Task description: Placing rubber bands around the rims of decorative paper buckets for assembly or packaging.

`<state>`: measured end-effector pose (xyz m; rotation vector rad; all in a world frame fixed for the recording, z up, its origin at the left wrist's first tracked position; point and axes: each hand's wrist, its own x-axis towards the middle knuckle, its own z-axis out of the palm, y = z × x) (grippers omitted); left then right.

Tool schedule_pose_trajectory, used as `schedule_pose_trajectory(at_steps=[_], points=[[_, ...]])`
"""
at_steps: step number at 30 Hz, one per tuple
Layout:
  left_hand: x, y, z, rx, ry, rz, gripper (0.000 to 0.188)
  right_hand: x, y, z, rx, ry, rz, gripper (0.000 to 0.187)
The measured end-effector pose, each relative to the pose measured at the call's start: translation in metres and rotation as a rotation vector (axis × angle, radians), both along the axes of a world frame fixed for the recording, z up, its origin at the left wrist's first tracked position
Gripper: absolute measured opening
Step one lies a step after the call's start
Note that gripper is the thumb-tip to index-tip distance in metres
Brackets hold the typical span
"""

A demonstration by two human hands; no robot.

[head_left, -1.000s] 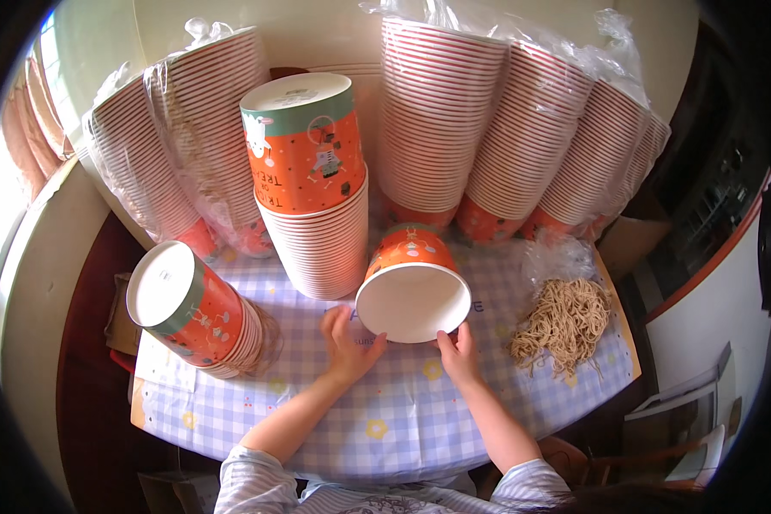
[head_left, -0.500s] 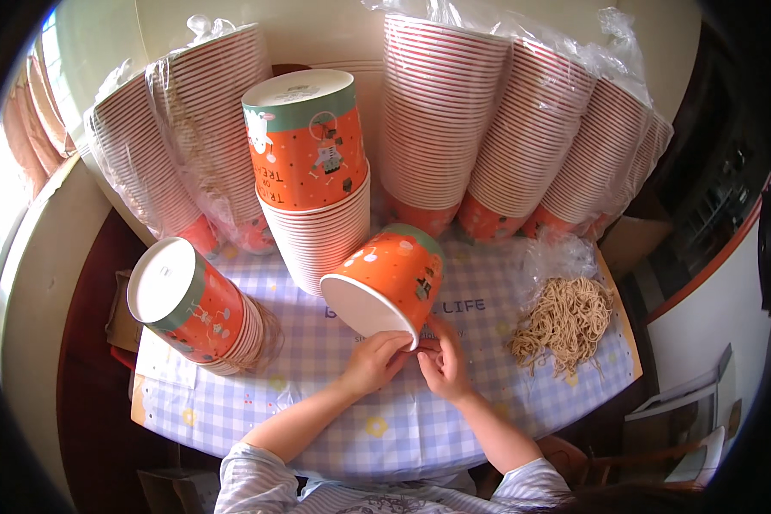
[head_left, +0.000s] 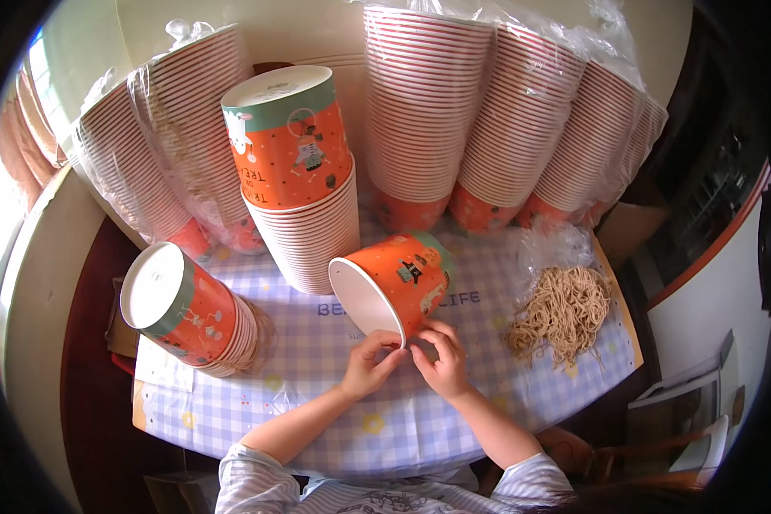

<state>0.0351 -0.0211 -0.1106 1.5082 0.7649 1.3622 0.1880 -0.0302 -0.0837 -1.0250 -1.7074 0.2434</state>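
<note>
Fingers [head_left: 384, 338] of the left hand [head_left: 368, 368] pinched on the lower rim of a tilted orange paper bucket [head_left: 407, 278].

The bucket lies just beyond the fingertips, its mouth turned left and toward the person; the right hand [head_left: 441, 364] is just beside the rim, thumb and forefinger apart, and I cannot tell whether they grip anything. Left of the fingers stand a tall upturned stack [head_left: 307, 236] and, farther out, a shorter stack [head_left: 201, 317]; well to their right lies a tangle of tan cord [head_left: 564, 313]; beneath spreads a checked tablecloth [head_left: 373, 445]. The step in hand looks like close work at the rim; the next move seems to call for a steady left pinch and exact right fingertips.
</note>
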Motion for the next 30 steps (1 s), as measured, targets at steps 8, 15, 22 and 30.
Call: schedule_pose_trajectory(at_steps=[8,15,22,30], points=[[-0.0037,0.0038,0.0022,-0.042,0.023,-0.065,0.020,-0.0024,0.0000,-0.0028,-0.073,0.024,-0.001,0.023],[-0.0042,0.0038,0.0068,0.000,0.084,-0.068,0.021,-0.0036,0.0004,-0.0009,-0.094,0.055,-0.004,0.019],[-0.0039,0.0043,0.0059,-0.004,0.069,-0.078,0.022,-0.0019,0.0024,-0.0037,-0.085,0.056,0.005,0.016],[-0.0045,0.0041,0.0056,-0.002,0.093,-0.076,0.024,-0.0011,0.0039,-0.0048,-0.100,0.027,0.022,0.012]])
